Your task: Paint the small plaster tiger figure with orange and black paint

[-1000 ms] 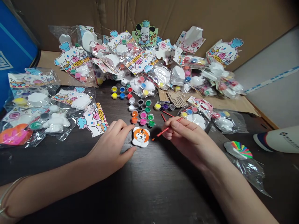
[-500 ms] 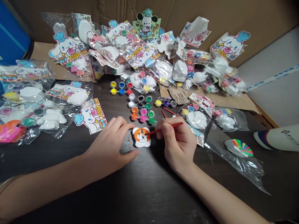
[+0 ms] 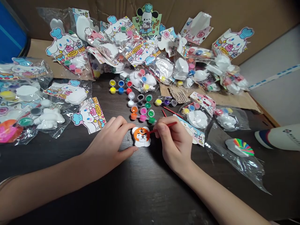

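A small plaster tiger figurine (image 3: 142, 143) with an orange face, black markings and a white lower body lies on the dark table in front of me. My left hand (image 3: 114, 137) grips its left side, with the index finger by the upper ear and the thumb by the lower edge. A thin red paintbrush (image 3: 164, 127) is pinched in the closed fingers of my right hand (image 3: 175, 143). The brush tip is at the right side of the tiger's face; whether it touches is too small to tell. Just beyond stand open paint pots (image 3: 143, 117) in several colours.
Bagged plaster painting kits (image 3: 112, 50) are heaped at the back, with others (image 3: 50, 118) at the left. A printed card (image 3: 90, 115) lies beyond my left hand. At the right are a rainbow-painted plaster piece (image 3: 240, 147) on plastic film and a paper cup (image 3: 277, 137) on its side.
My right hand and the brush have shifted slightly left, with the brush tip now at the face's right edge. More of the card behind that hand shows. The camera view has shifted a little.
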### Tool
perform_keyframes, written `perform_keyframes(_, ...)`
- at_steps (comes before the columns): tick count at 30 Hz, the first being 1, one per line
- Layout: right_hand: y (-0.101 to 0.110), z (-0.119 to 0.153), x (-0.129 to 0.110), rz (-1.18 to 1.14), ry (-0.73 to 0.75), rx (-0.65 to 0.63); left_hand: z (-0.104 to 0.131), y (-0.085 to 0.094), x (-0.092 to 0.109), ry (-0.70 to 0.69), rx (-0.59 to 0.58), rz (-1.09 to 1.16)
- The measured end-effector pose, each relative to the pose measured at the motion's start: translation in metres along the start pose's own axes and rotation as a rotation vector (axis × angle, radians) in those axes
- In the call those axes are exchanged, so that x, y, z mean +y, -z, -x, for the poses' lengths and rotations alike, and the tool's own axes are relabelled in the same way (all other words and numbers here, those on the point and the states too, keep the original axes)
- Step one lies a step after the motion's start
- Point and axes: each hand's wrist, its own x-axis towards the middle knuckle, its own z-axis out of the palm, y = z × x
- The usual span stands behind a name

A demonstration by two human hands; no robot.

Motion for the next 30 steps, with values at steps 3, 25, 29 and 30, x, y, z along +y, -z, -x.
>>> perform_keyframes(3, 0.0004, -0.0003, -0.0005, 0.012, 0.025, 0.047, -0.0005, -0.0004, -0.0004, -0.005, 0.003, 0.000)
perform_keyframes(25, -0.0005, -0.0010, 0.0033, 0.072, 0.243, -0.031, -0.0029, 0.0038, 0.0018, -0.044, -0.012, -0.008)
perform_keyframes(29, -0.0001, -0.0013, 0.0034, 0.096, 0.247, -0.010, -0.0017, 0.0041, 0.0019, -0.038, -0.010, -0.002)
perform_keyframes(30, 0.0001, -0.0013, 0.0035, 0.096, 0.247, -0.005, -0.0013, 0.0039, 0.0018, -0.039, -0.011, 0.001)
